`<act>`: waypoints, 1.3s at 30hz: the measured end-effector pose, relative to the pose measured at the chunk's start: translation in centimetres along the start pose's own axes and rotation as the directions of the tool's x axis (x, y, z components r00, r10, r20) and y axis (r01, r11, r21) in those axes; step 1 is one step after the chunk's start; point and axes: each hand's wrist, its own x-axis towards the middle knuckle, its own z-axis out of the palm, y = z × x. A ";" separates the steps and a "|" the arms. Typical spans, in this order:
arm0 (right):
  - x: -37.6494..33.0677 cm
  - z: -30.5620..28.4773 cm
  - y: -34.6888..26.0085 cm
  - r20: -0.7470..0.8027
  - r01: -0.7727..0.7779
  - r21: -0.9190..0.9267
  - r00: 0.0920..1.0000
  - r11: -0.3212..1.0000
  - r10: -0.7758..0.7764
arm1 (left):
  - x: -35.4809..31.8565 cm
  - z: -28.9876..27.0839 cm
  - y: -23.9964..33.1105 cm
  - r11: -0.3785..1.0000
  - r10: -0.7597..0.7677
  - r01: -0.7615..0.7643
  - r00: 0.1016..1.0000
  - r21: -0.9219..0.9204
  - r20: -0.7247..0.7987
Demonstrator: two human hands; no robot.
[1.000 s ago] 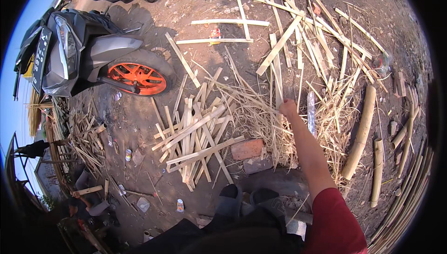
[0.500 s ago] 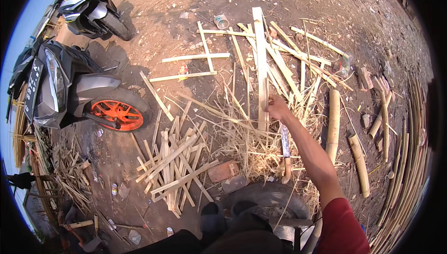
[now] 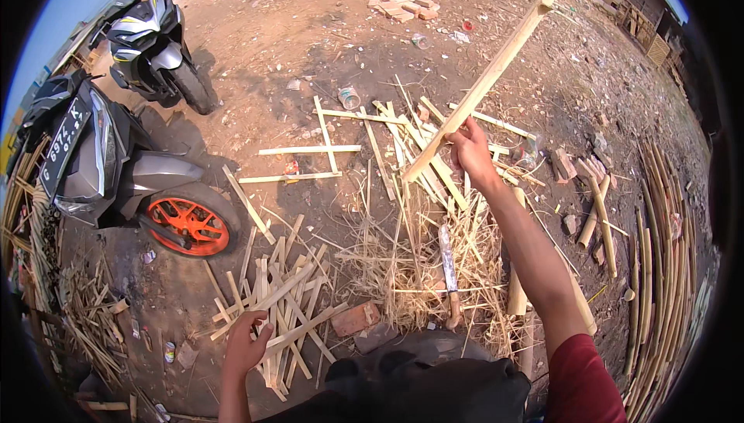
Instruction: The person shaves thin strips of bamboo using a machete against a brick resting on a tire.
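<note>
Pale split-bamboo slats point(image 3: 297, 296) lay near my empty, half-open left hand point(image 3: 246, 343); my right hand point(image 3: 473, 151) pinched a long, flat strip point(image 3: 487, 83); tan poles point(image 3: 673, 283) looked whole.

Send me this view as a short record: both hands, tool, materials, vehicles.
Right hand: grips a long, pale bamboo piece, raised at a slant
Left hand: nothing visibly held; by the strip pile, contact unclear
Tool: knife lying on the shavings, handle toward the person
Poles: long bundle along the right side
Vehicles: two motorbikes parked at left
</note>
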 end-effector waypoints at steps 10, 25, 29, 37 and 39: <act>-12.2 9.7 -1.5 0.342 -0.436 0.475 0.892 0.765 0.296 | 5.6 2.1 14.5 0.767 0.520 -0.579 0.813 -0.276 -0.262; -18.6 14.2 7.6 0.557 -0.795 0.133 0.554 0.592 0.618 | 6.9 5.5 9.4 0.620 0.751 -0.776 0.629 -0.113 -0.202; -19.3 12.4 9.7 0.479 -0.671 -0.171 0.583 0.721 0.656 | 6.3 5.9 8.4 0.670 0.675 -0.724 0.686 -0.165 -0.273; -25.1 -0.9 25.2 0.250 0.054 -0.911 0.860 0.409 0.445 | 6.3 3.5 8.4 0.559 0.498 -0.716 0.693 -0.419 -0.520; -27.4 -4.2 27.7 0.139 -0.023 -0.951 0.860 0.307 0.492 | 6.8 1.9 8.4 0.591 0.549 -0.713 0.699 -0.379 -0.459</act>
